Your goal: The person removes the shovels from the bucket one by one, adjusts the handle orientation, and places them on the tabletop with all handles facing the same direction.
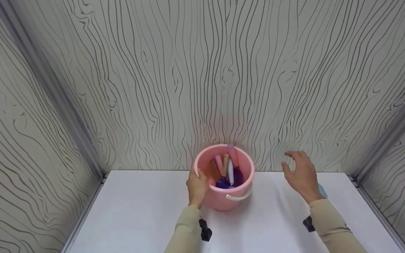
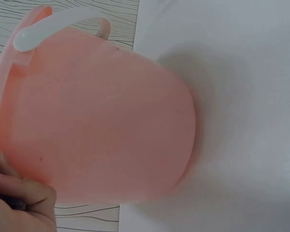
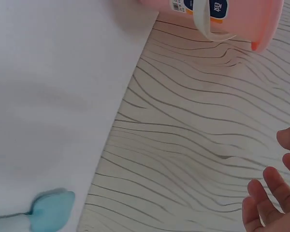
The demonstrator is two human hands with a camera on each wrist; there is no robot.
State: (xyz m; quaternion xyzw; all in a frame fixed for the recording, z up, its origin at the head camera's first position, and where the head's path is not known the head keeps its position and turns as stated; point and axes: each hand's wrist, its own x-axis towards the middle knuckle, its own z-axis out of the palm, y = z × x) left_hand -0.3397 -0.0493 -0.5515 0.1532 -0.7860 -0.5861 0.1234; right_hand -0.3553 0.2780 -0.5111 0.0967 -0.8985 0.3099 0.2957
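A pink bucket with a white handle stands on the white table against the back wall. Its rim is gripped on the left side by my left hand; the left wrist view shows the same hand at the lower corner, fingers bent at the rim. Inside the bucket lean several long-handled items, among them a tan handle, a white one and a pink one; their lower ends are partly hidden. My right hand hovers over the table, fingers apart and holding nothing.
A teal flat-headed item with a paler handle lies on the table beneath my right hand, mostly hidden in the head view. Wood-grain patterned panels rise behind and at both sides of the white table.
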